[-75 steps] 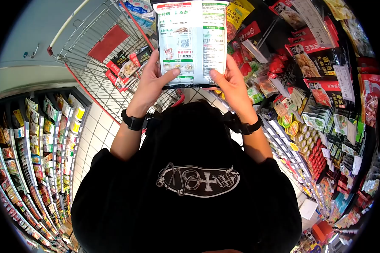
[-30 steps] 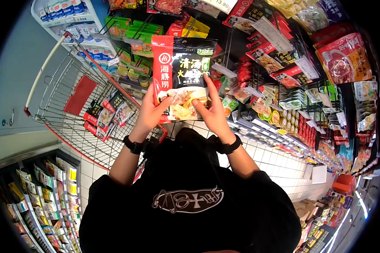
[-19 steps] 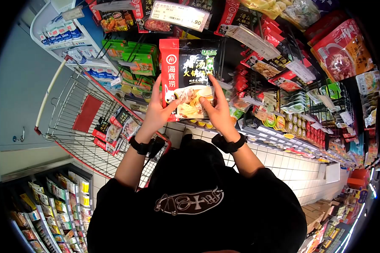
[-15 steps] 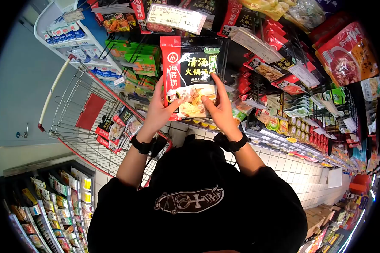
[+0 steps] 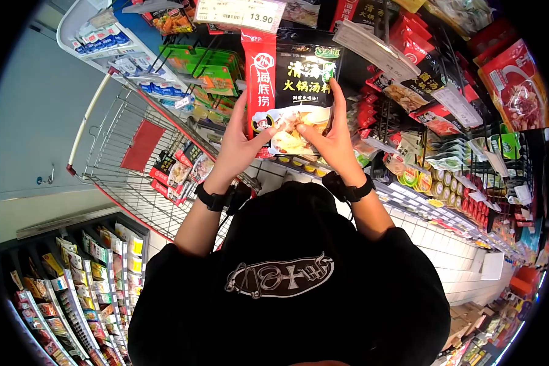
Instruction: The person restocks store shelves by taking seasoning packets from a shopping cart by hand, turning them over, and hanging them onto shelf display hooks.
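Between both hands I hold a red-and-black packet of hot pot soup base (image 5: 302,85) upright, its printed front facing me. My left hand (image 5: 241,140) grips the lower left side, with the thumb across the front. On the lower right side my right hand (image 5: 332,134) is closed the same way, thumb on the food picture and a finger along the edge. The packet's top edge is just below a price tag (image 5: 241,13) reading 13.90. Fingers behind the packet are hidden.
A wire shopping cart (image 5: 104,160) stands at the left, with several similar packets (image 5: 180,174) inside. Racks of hanging packets (image 5: 402,91) fill the front and right. Green packets (image 5: 207,67) hang beyond my left hand. A low shelf of bagged goods (image 5: 73,287) is at lower left.
The packet and both hands have shifted slightly right and up in view, bringing the packet's top close under the price tag. Both hands keep their hold. The whole view has shifted a little.
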`<state>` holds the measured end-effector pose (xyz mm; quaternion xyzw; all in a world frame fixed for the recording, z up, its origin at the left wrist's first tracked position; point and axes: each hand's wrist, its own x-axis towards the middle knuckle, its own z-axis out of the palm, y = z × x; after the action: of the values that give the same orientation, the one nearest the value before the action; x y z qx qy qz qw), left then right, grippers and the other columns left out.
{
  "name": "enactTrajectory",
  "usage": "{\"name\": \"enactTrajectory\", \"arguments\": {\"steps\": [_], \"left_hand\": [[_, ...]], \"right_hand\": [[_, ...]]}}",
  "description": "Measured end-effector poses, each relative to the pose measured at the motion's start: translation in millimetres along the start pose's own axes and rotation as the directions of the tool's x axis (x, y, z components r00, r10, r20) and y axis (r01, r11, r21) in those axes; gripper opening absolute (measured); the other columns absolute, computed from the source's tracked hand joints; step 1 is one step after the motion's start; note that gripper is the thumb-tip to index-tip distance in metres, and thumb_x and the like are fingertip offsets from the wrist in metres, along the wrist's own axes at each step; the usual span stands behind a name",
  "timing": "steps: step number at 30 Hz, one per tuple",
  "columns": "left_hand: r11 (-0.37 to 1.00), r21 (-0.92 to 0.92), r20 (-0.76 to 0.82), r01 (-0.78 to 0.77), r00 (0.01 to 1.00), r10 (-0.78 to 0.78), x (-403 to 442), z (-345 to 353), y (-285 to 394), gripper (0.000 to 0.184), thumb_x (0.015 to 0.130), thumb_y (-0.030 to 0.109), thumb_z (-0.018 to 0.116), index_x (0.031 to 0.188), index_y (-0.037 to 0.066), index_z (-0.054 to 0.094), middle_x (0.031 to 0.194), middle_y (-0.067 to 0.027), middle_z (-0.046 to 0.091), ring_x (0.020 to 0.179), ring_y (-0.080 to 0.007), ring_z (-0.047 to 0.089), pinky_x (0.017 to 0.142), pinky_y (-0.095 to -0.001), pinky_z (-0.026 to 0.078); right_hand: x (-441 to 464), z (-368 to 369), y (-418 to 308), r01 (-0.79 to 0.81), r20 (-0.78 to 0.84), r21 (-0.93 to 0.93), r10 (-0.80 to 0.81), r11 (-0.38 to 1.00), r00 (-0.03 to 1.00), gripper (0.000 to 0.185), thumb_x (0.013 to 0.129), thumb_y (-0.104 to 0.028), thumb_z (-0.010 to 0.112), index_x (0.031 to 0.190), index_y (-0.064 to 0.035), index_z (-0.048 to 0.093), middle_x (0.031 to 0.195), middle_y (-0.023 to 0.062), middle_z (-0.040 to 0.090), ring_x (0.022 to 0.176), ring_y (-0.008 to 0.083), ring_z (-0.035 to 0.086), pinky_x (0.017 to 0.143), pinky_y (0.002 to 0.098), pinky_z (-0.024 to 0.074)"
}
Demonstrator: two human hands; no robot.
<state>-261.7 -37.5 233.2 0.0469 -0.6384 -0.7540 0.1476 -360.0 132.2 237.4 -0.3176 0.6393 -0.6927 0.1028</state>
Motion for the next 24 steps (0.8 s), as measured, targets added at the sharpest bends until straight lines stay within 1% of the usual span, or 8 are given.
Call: {"name": "enactTrajectory", "arguments": {"steps": [2, 10, 14, 15, 18, 19, 22, 24], "left_hand": [[1.000, 0.001, 0.009, 0.013, 1.000, -0.013, 2.4, 3.2, -0.5, 0.076, 0.084, -0.004, 0.061, 0.145, 0.003, 0.017, 0.133, -0.0103, 0.046, 0.118, -0.0158, 0.049, 0.098, -0.0319, 0.042], [1.000, 0.024, 0.031, 0.001, 1.000, -0.002, 7.3, 14.0, -12.1, 0.078, 0.084, -0.004, 0.062, 0.147, 0.002, 0.015, 0.138, -0.0112, 0.041, 0.123, -0.0162, 0.043, 0.102, -0.0322, 0.038], [0.994, 0.104, 0.068, 0.033, 0.997, -0.040, 12.2, 10.3, -4.1, 0.077, 0.085, -0.001, 0.062, 0.147, 0.005, 0.017, 0.138, -0.0122, 0.041, 0.119, -0.0149, 0.048, 0.097, -0.0311, 0.042], [0.993, 0.118, 0.047, 0.021, 0.998, -0.027, 14.6, 9.8, -2.2, 0.073, 0.087, 0.003, 0.062, 0.147, 0.008, 0.020, 0.136, -0.0130, 0.043, 0.113, -0.0143, 0.051, 0.090, -0.0289, 0.046], [0.972, 0.225, -0.007, 0.069, 0.998, -0.069, 22.8, 7.7, 11.1, 0.070, 0.088, 0.006, 0.061, 0.147, 0.009, 0.022, 0.132, -0.0125, 0.047, 0.109, -0.0146, 0.053, 0.084, -0.0273, 0.049], [0.966, 0.259, -0.026, 0.002, 1.000, 0.005, 25.8, 7.5, 9.9, 0.069, 0.088, 0.007, 0.061, 0.147, 0.009, 0.023, 0.130, -0.0123, 0.050, 0.105, -0.0149, 0.055, 0.078, -0.0261, 0.051], [0.950, 0.306, 0.024, -0.054, 0.999, 0.049, 35.5, 3.0, 15.7, 0.066, 0.091, 0.006, 0.057, 0.147, 0.010, 0.023, 0.136, -0.0134, 0.045, 0.107, -0.0155, 0.054, 0.085, -0.0284, 0.047], [0.925, 0.374, 0.021, -0.070, 0.998, 0.067, 40.8, 2.7, 17.5, 0.065, 0.091, 0.005, 0.056, 0.147, 0.009, 0.024, 0.136, -0.0133, 0.045, 0.108, -0.0166, 0.054, 0.084, -0.0286, 0.048]], "right_hand": [[0.5, -1.5, -2.5, -0.032, -0.014, 0.059, 0.033, 0.998, 0.999, 0.088, 0.078, -0.006, 0.072, 0.146, -0.0013, 0.015, 0.144, 0.0166, 0.031, 0.122, 0.0188, 0.044, 0.100, 0.0324, 0.0401], [3.1, -12.1, 4.2, -0.046, -0.050, 0.062, 0.049, 0.997, 0.998, 0.089, 0.078, -0.006, 0.073, 0.146, -0.0030, 0.016, 0.143, 0.0173, 0.032, 0.118, 0.0183, 0.048, 0.095, 0.0325, 0.0456], [4.2, -14.2, 3.1, -0.048, -0.066, 0.100, 0.055, 0.994, 0.996, 0.088, 0.078, -0.005, 0.072, 0.146, -0.0039, 0.016, 0.142, 0.0172, 0.034, 0.115, 0.0184, 0.051, 0.093, 0.0322, 0.0474], [4.4, -15.4, 3.4, -0.041, -0.070, 0.083, 0.046, 0.996, 0.996, 0.087, 0.078, -0.003, 0.071, 0.146, -0.0048, 0.017, 0.140, 0.0171, 0.037, 0.112, 0.0185, 0.054, 0.091, 0.0322, 0.0486], [3.0, -18.0, -5.8, -0.016, -0.086, -0.025, 0.014, 1.000, 0.996, 0.087, 0.078, -0.002, 0.071, 0.146, -0.0055, 0.018, 0.139, 0.0168, 0.039, 0.109, 0.0177, 0.056, 0.089, 0.0322, 0.0498], [2.3, -18.6, -2.3, 0.006, -0.102, -0.040, -0.010, 0.999, 0.995, 0.086, 0.079, -0.003, 0.071, 0.146, -0.0057, 0.018, 0.137, 0.0170, 0.041, 0.107, 0.0172, 0.057, 0.087, 0.0320, 0.0505], [-2.2, -23.5, -3.6, -0.040, -0.113, -0.064, 0.032, 0.997, 0.993, 0.085, 0.079, -0.003, 0.070, 0.146, -0.0063, 0.018, 0.135, 0.0171, 0.043, 0.106, 0.0175, 0.057, 0.088, 0.0320, 0.0504], [-3.7, -24.6, -4.5, 0.001, -0.125, -0.088, -0.012, 0.996, 0.992, 0.085, 0.079, -0.003, 0.070, 0.146, -0.0074, 0.018, 0.134, 0.0170, 0.045, 0.106, 0.0176, 0.058, 0.088, 0.0320, 0.0505]]}}
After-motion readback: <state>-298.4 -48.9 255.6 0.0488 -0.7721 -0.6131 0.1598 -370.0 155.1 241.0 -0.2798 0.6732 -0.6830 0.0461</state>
